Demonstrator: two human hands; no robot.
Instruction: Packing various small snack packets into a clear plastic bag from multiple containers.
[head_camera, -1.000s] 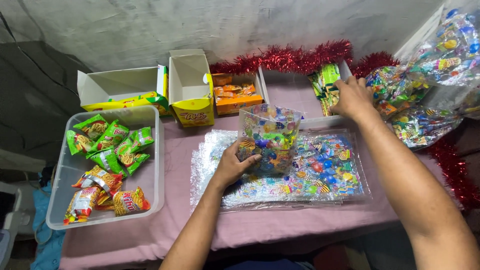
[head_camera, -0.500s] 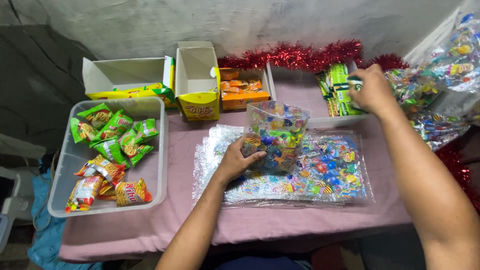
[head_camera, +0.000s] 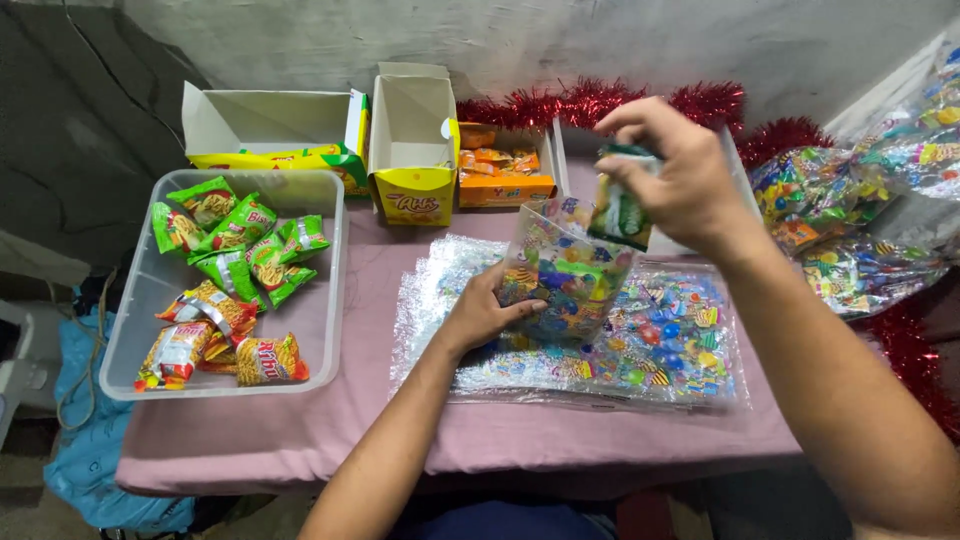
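Note:
My left hand (head_camera: 482, 312) grips the side of a clear patterned gift bag (head_camera: 562, 272) that stands open and upright on a stack of flat patterned bags (head_camera: 660, 345). Just above the bag's mouth, my right hand (head_camera: 672, 180) pinches a small green snack packet (head_camera: 617, 212). The standing bag holds some colourful items, though its printed pattern makes them hard to tell apart.
A clear plastic tub (head_camera: 322, 300) at the left holds green and orange snack packets. Open cardboard boxes (head_camera: 412, 140) and an orange box of sweets (head_camera: 505, 172) line the back, with red tinsel (head_camera: 590, 100) behind. Filled gift bags (head_camera: 850, 215) are piled at the right on the pink-covered table (head_camera: 300, 435).
My right hand has come back from the box at the back right with a green packet and now holds it over the open bag. The left hand stayed on the bag.

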